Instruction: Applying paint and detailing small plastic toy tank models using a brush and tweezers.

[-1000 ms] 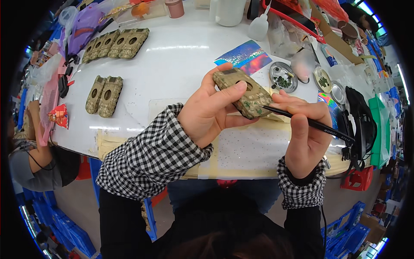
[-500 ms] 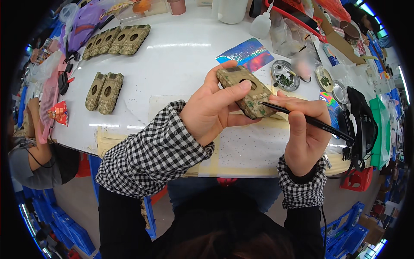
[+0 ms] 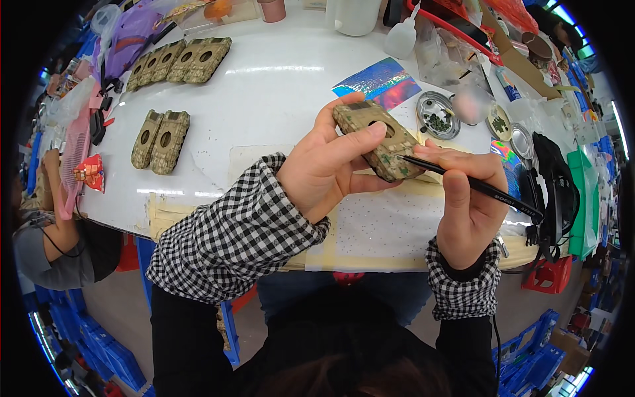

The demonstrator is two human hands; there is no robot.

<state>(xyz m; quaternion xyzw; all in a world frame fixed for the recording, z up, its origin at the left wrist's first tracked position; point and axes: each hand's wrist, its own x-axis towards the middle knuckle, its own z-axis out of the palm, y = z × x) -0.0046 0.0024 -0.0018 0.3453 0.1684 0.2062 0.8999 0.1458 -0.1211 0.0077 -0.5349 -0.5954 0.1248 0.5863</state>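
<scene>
If the pinch slackens, possible scratch.
Oblong tan-green camouflage shell [image 3: 399, 145], near right over white table [image 3: 264, 106]: grasped in left hand [image 3: 324, 164]; slim black pointed tool [image 3: 479, 187], tip at shell, pinched in right hand [image 3: 469, 206].

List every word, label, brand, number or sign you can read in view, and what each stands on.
Slim black pointed tool in the right hand: small pale letters and digits on its shaft; I don't copy them out.
Crinkled red packet: pale marks, too small and blurred to read.
Tan-and-green camouflage piece in the left hand: no lettering that I can make out.
</scene>
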